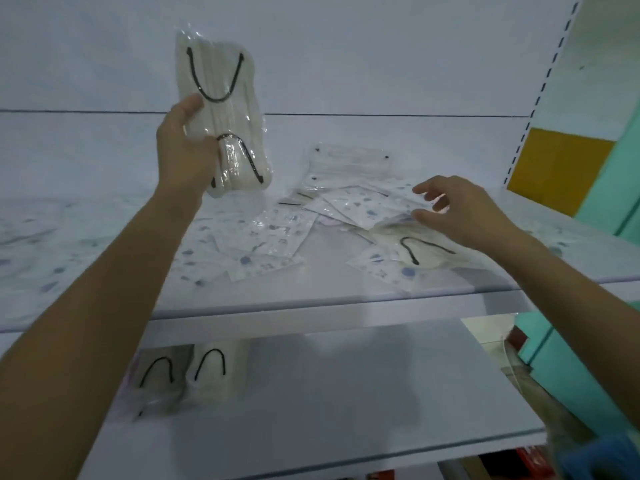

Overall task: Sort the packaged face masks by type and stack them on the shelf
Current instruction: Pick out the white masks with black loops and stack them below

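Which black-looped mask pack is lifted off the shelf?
The cream pack gripped in the left hand, held upright above the upper shelf; the others lie flat.

Upper white metal shelf (322, 285): scattered clear-wrapped printed mask packets (270, 244) cover the middle and right; only a bare strip runs along the front edge. Lower white shelf (346, 393): cream black-looped mask packs (194, 372) occupy the left rear; the right side is open.

Upper shelf (329, 282) over lower shelf (346, 393)
A packet pile (273, 233) lies centre-right on top; two packets (207, 372) sit side by side below, left.
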Demonstrator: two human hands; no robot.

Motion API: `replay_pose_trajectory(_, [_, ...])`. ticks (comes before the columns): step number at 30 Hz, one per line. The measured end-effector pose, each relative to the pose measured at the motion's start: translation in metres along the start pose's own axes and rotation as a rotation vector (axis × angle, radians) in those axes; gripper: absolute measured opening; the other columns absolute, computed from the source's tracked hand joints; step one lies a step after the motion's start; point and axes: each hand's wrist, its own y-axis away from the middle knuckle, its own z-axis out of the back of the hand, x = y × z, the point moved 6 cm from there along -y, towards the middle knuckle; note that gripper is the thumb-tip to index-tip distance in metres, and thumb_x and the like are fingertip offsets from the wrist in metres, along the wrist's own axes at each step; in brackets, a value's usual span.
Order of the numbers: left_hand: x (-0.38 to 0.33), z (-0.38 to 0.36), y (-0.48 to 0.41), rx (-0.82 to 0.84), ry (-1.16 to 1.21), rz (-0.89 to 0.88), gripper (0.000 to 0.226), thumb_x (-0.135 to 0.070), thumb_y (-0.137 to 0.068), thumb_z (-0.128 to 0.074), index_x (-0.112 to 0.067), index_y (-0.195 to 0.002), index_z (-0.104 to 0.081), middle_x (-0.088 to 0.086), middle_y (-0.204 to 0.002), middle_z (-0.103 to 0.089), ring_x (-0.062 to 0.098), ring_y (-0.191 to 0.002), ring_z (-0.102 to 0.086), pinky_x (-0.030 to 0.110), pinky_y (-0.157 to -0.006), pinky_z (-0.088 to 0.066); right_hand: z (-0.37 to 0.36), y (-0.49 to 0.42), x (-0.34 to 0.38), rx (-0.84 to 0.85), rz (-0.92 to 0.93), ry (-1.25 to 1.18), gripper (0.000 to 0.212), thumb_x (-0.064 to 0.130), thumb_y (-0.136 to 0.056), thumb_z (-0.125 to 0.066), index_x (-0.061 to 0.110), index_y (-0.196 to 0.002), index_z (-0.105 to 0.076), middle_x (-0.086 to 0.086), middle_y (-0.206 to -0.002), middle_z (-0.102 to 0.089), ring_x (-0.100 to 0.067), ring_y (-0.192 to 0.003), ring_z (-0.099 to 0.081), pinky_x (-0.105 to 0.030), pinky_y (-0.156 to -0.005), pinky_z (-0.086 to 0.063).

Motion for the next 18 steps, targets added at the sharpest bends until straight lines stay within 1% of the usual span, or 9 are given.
replay_pose_trajectory(3, [0.000,0.046,-0.012,-0.049,-0.051,-0.031,0.054,0.006,-0.083,-0.046,-0.015,-0.131,-0.048,-0.009,-0.121,-0.047,0.005,-0.114,-0.049,0.014,-0.099,-0.041,-0.021,-0.014,0.043,0.013,0.093,-0.077,0.033,0.024,-0.087,-0.062,0.017,-0.120,-0.057,-0.003,-0.110,-0.056,-0.013,-0.088,-0.051,-0.021,-0.078,-0.036])
replay_pose_trajectory(5, [0.004,0.083,-0.016,-0.107,-0.083,-0.035,0.053,0.006,-0.082,-0.046,-0.016,-0.131,-0.049,-0.010,-0.121,-0.047,0.005,-0.117,-0.048,0.015,-0.100,-0.041,-0.038,-0.025,0.078,0.030,0.162,-0.121,0.031,0.022,-0.088,-0.060,0.017,-0.119,-0.057,-0.001,-0.108,-0.056,-0.012,-0.089,-0.051,-0.019,-0.078,-0.035])
replay_pose_trajectory(8, [0.013,0.145,-0.016,-0.211,-0.125,-0.033,0.051,0.006,-0.085,-0.044,-0.016,-0.131,-0.050,-0.012,-0.118,-0.047,0.001,-0.110,-0.048,0.003,-0.085,-0.042,-0.066,-0.044,0.125,0.095,0.236,-0.149,0.029,0.022,-0.090,-0.058,0.019,-0.118,-0.058,0.002,-0.106,-0.055,-0.012,-0.089,-0.051,-0.019,-0.079,-0.035])
replay_pose_trajectory(11, [0.030,0.190,-0.014,-0.245,-0.157,0.015,0.049,0.005,-0.087,-0.044,-0.017,-0.131,-0.051,-0.011,-0.120,-0.049,-0.002,-0.100,-0.051,0.000,-0.072,-0.042,-0.088,-0.068,0.156,0.174,0.270,-0.112,0.027,0.016,-0.093,-0.051,0.015,-0.119,-0.058,-0.004,-0.112,-0.059,-0.016,-0.097,-0.053,-0.021,-0.081,-0.036])
replay_pose_trajectory(13, [0.045,0.201,-0.012,-0.203,-0.180,0.058,0.048,0.005,-0.088,-0.044,-0.016,-0.131,-0.051,-0.007,-0.124,-0.050,0.001,-0.101,-0.052,0.003,-0.077,-0.044,-0.112,-0.091,0.155,0.284,0.186,0.014,0.034,0.013,-0.097,-0.041,0.014,-0.129,-0.050,-0.010,-0.130,-0.054,-0.025,-0.115,-0.050,-0.025,-0.092,-0.036])
replay_pose_trajectory(15, [0.056,0.199,-0.013,-0.140,-0.161,0.088,0.048,0.005,-0.088,-0.045,-0.018,-0.130,-0.051,-0.003,-0.127,-0.052,0.011,-0.110,-0.055,0.015,-0.087,-0.049,-0.140,-0.107,0.139,0.437,0.025,0.149,0.040,0.013,-0.098,-0.035,0.013,-0.138,-0.040,-0.015,-0.141,-0.043,-0.032,-0.127,-0.042,-0.033,-0.103,-0.033])
replay_pose_trajectory(16, [0.059,0.195,-0.015,-0.113,-0.143,0.100,0.048,0.006,-0.088,-0.045,-0.018,-0.129,-0.052,-0.002,-0.126,-0.052,0.014,-0.111,-0.056,0.016,-0.085,-0.051,-0.153,-0.112,0.133,0.507,-0.024,0.190,0.036,0.011,-0.097,-0.037,0.010,-0.132,-0.046,-0.018,-0.137,-0.046,-0.035,-0.124,-0.045,-0.037,-0.104,-0.035])
replay_pose_trajectory(17, [0.061,0.189,-0.016,-0.089,-0.128,0.110,0.048,0.006,-0.088,-0.045,-0.019,-0.129,-0.052,-0.002,-0.123,-0.052,0.014,-0.110,-0.056,0.012,-0.079,-0.051,-0.165,-0.114,0.131,0.577,-0.050,0.202,0.028,0.005,-0.092,-0.042,0.006,-0.114,-0.059,-0.021,-0.123,-0.055,-0.036,-0.116,-0.052,-0.040,-0.099,-0.040])
replay_pose_trajectory(18, [0.062,0.183,-0.019,-0.066,-0.122,0.111,0.048,0.006,-0.088,-0.044,-0.018,-0.128,-0.052,-0.003,-0.121,-0.051,0.014,-0.108,-0.055,0.008,-0.073,-0.050,-0.173,-0.114,0.133,0.618,-0.052,0.187,0.022,0.000,-0.087,-0.044,0.003,-0.094,-0.065,-0.020,-0.108,-0.061,-0.036,-0.106,-0.058,-0.040,-0.093,-0.044])
